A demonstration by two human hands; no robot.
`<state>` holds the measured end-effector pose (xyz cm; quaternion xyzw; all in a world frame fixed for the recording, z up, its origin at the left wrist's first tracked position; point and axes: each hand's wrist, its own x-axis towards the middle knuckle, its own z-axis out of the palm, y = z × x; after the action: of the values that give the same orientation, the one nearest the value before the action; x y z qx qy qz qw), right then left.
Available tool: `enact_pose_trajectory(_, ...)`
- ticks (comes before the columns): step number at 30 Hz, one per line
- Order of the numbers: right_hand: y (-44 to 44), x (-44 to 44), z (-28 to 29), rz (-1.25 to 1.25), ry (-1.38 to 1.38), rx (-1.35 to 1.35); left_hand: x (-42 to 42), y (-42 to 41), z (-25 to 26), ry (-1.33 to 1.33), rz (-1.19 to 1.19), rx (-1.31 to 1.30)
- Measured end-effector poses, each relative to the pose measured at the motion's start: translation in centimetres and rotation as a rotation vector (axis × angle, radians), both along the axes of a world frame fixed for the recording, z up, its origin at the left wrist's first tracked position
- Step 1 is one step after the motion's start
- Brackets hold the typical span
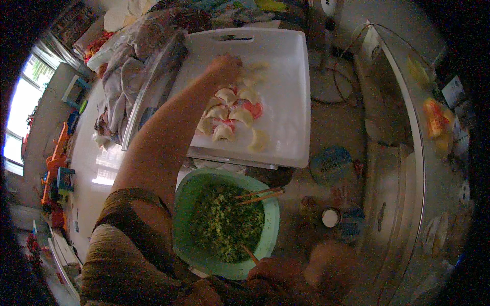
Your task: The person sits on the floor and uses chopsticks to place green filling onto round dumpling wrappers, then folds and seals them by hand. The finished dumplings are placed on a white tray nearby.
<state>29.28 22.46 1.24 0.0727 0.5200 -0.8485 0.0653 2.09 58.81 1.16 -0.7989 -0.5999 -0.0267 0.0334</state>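
My left hand (226,67) reaches into the far part of a white plastic tray (285,134), its fingertips dim beside pale dumplings (257,74). Whether it grips one cannot be made out. Several folded dumplings (224,132) lie nearer, over red patches on the tray floor. In front of the tray stands a green plastic bowl (271,225) of chopped green filling (226,222). A pair of chopsticks (264,195) leans on its right rim. My right hand (277,269), dark and blurred, is at the bowl's near right rim. A thin stick (250,255) runs from beside it into the filling.
Rumpled cloths (126,76) are heaped left of the tray. A clear panel edge (143,99) slants between them. On the right are a cable (338,86), a small white round object (330,218) and a long pale edge (415,134). Orange toys (57,157) lie far left.
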Motion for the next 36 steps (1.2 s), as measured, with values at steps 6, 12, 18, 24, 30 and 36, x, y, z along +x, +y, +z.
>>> enact_pose_trajectory(6, -4.7, 0.4, 3.1, -0.742, -0.158, 0.471, -0.4, 1.3, -0.9, -0.141, 0.010, -0.018)
enact_pose_trajectory(12, -5.7, -0.4, 1.2, -0.868, -0.101, -0.068, -0.9, 1.2, -0.9, -0.020, -0.095, 0.099)
enact_pose_trajectory(18, -2.5, -0.2, 4.3, -0.706, -0.106, 0.502, -1.2, 0.6, 0.0, -0.027, -0.018, 0.016)
enact_pose_trajectory(24, -2.2, -0.6, 5.3, -0.771, -0.156, 0.580, -1.5, 1.2, -0.7, -0.097, -0.028, 0.180)
enact_pose_trajectory(30, -4.1, -1.2, 2.8, -0.932, -0.107, 0.031, -2.2, 1.3, -0.9, -0.229, -0.083, 0.302)
enact_pose_trajectory(36, -4.9, -0.1, 1.4, -0.719, -0.190, 0.450, -2.4, 0.3, 0.6, -0.223, -0.063, 0.161)
